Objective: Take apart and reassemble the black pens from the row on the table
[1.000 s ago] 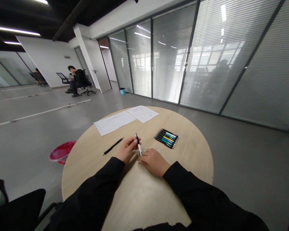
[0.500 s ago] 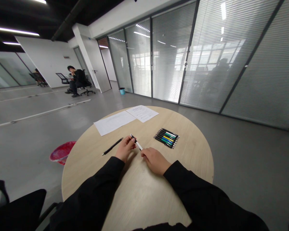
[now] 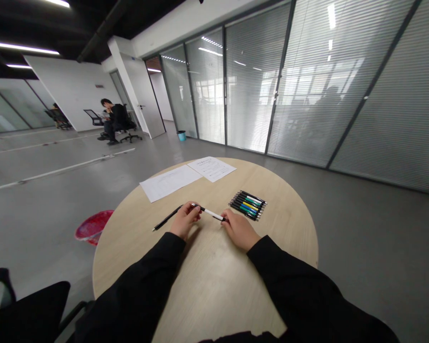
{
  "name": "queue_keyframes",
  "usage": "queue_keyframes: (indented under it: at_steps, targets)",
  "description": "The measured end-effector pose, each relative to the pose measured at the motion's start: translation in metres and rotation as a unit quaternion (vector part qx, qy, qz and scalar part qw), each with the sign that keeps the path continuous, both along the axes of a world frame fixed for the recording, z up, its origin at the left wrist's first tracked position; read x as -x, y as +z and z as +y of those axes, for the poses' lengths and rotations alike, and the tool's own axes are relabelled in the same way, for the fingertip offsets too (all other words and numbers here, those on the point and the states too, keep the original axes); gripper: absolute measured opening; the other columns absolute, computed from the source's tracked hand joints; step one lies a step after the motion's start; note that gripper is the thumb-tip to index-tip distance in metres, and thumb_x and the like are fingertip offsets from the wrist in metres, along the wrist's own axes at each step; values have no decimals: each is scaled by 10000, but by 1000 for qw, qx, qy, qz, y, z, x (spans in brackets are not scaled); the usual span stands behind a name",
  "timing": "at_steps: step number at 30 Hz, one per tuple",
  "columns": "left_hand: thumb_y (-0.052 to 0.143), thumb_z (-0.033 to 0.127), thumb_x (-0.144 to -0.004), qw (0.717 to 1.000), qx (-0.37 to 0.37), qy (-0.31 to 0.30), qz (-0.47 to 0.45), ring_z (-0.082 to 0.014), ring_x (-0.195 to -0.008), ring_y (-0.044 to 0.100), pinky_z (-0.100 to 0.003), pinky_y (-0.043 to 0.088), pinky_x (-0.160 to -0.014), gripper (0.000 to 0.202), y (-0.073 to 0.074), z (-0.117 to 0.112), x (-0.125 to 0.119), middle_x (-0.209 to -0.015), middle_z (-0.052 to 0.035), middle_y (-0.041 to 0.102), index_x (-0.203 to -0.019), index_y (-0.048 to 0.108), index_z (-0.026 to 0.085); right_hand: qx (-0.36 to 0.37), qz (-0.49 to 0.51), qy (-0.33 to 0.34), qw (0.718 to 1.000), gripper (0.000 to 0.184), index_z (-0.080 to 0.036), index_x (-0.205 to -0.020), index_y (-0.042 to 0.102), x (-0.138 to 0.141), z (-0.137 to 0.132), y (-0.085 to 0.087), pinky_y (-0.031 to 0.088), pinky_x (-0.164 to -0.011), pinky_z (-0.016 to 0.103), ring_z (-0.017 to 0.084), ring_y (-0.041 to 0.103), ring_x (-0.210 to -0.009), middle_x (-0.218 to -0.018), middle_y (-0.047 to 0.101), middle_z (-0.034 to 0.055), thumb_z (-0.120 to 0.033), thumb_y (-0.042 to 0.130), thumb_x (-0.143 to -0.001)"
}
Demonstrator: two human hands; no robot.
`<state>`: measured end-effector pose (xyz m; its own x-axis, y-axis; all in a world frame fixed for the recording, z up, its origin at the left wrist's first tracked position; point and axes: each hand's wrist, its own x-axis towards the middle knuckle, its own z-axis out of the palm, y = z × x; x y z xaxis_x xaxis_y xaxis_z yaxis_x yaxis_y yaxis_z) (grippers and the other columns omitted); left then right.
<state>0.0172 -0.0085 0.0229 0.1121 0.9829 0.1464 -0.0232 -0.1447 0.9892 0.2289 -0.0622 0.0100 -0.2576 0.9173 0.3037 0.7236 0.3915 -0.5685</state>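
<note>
A black and white pen (image 3: pixel 212 214) is stretched between my two hands, a little above the round wooden table (image 3: pixel 214 271). My left hand (image 3: pixel 185 219) is closed on its left end, and my right hand (image 3: pixel 239 229) pinches its right end. Its white section shows between the hands. Left of my left hand lies a black pen (image 3: pixel 166 219), slanting on the tabletop. Beyond my right hand, several pens (image 3: pixel 248 205) lie side by side in a row, black with white, green, yellow and blue sections.
Two printed sheets of paper (image 3: pixel 171 183) lie at the far side of the table. A red basin (image 3: pixel 93 226) is on the floor to the left, near a black chair (image 3: pixel 25 309). A seated person (image 3: pixel 113 119) is in the background, left of a blue bin (image 3: pixel 181 135).
My right hand has moved to the right and slightly up with its end of the pen. The pen has turned from steep to nearly level. My left hand has hardly moved.
</note>
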Motion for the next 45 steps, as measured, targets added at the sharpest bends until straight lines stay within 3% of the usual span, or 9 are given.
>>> queue_keyframes:
  at_steps: [6, 13, 17, 22, 28, 33, 39, 45]
  targets:
    - [737, 388, -696, 1000, 8, -8, 26, -93, -536, 492, -212, 360, -501, 300, -5, 4, 4, -658, 19, 575, -831, 603, 156, -5, 24, -7, 1000, 74, -180, -951, 618, -17, -1, 6, 401, -729, 254, 160, 624, -807, -867, 690, 28, -175, 610, -877]
    - [725, 429, -733, 988, -35, -73, 132, -115, -577, 499, -241, 384, -561, 302, -6, 0, 1, -703, -6, 612, -855, 688, 155, 9, -7, -45, 999, 42, -188, -870, 663, -44, -15, 3, 383, -687, 252, 150, 602, -751, -815, 679, 10, -219, 643, -849]
    - [683, 433, -776, 963, -86, -111, 230, -162, -643, 530, -277, 399, -616, 278, -4, -2, -2, -739, -40, 651, -855, 721, 170, 21, -45, -65, 997, 34, -187, -838, 664, -57, -20, 1, 359, -683, 254, 143, 566, -738, -808, 653, 10, -204, 635, -837]
    - [668, 420, -776, 930, -155, -113, 313, -195, -686, 530, -301, 402, -641, 229, -2, 5, -17, -765, -52, 646, -823, 728, 204, 41, -55, -85, 994, 37, -183, -819, 667, -69, -18, -4, 359, -686, 254, 150, 559, -747, -790, 640, 14, -178, 630, -818]
    - [592, 341, -849, 883, -229, -117, 392, -207, -734, 555, -323, 420, -701, 180, -11, 27, -40, -824, -61, 632, -893, 708, 211, 36, -60, -104, 992, 137, -185, -882, 691, -79, -17, -9, 391, -758, 268, 173, 598, -825, -861, 678, 41, -142, 565, -853]
    - [527, 304, -895, 853, -256, -111, 440, -216, -794, 575, -327, 430, -744, 195, -17, 34, -51, -882, -70, 617, -974, 679, 210, 36, -98, -165, 981, 118, -185, -799, 664, -81, -20, -5, 378, -719, 272, 186, 608, -821, -853, 686, 63, -189, 571, -872]
    - [535, 303, -892, 843, -281, -103, 446, -235, -859, 561, -354, 431, -805, 233, -16, 23, -48, -919, -79, 595, -1082, 622, 202, 45, -116, -201, 972, 155, -188, -751, 661, -83, -20, -4, 360, -688, 275, 193, 616, -803, -812, 691, 72, -198, 563, -871]
    - [523, 290, -892, 826, -291, -115, 468, -241, -909, 544, -369, 430, -837, 169, -16, 15, -34, -976, -95, 578, -983, 629, 194, 53, -122, -223, 966, 185, -180, -706, 646, -83, -20, -3, 331, -650, 274, 189, 609, -765, -788, 690, 81, -167, 542, -858]
